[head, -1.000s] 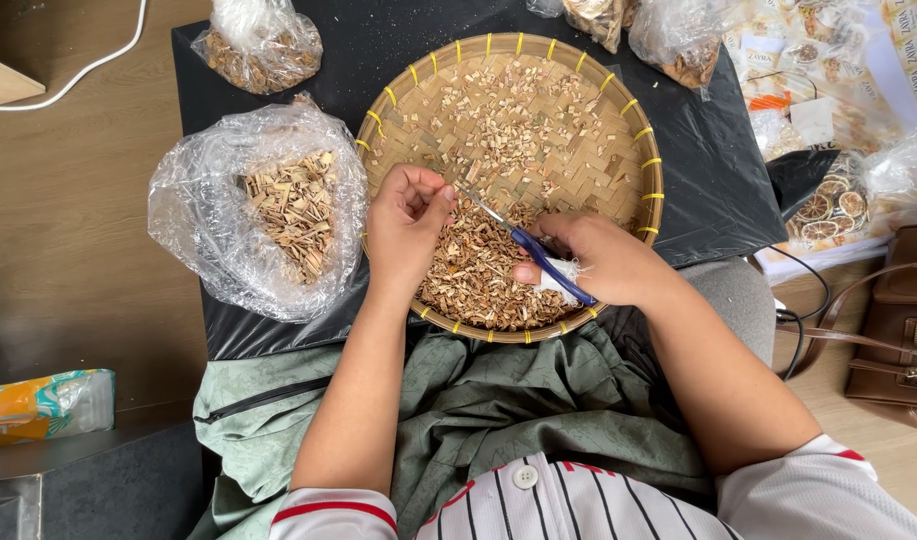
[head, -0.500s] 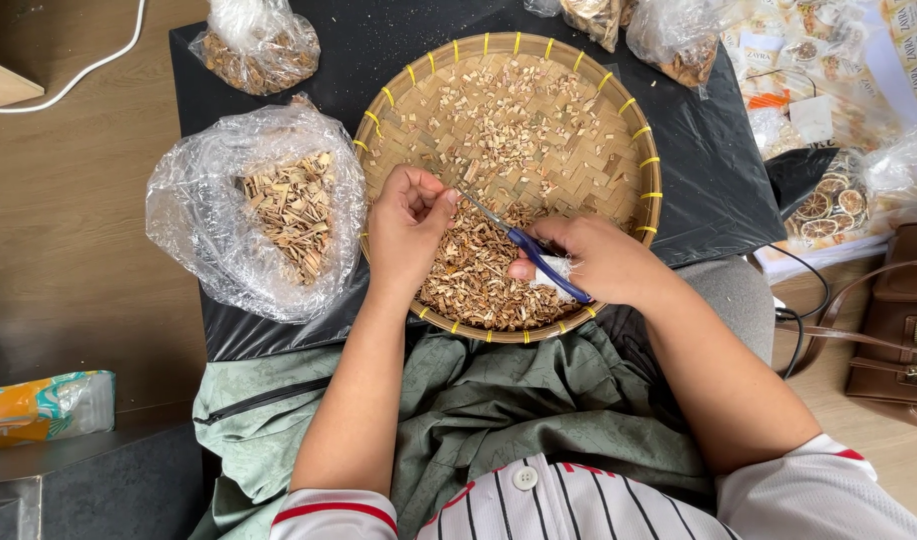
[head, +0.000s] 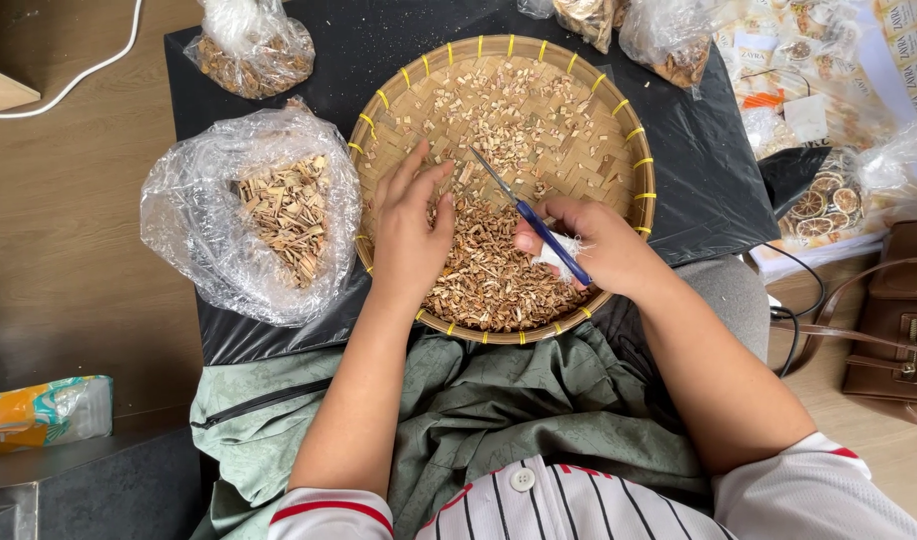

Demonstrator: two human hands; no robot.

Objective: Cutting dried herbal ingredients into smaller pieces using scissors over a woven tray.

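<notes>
A black sheet (head: 699,190) covers the worktop, its near edge running under a round woven tray (head: 619,110) with yellow bindings on the rim; the tray's near rim hangs over the person's lap. Bare sheet shows only in narrow strips beside the tray, hemmed in by a clear bag of pale wood strips (head: 279,215) on the left and smaller bags along the far edge. Inside the tray, brown chips (head: 484,275) heap up near the person and thin out farther off. The left hand (head: 411,228) rests loose and open-fingered on the heap. The right hand (head: 594,245) is clenched around blue-handled scissors (head: 529,215), blades pointing away over the chips.
</notes>
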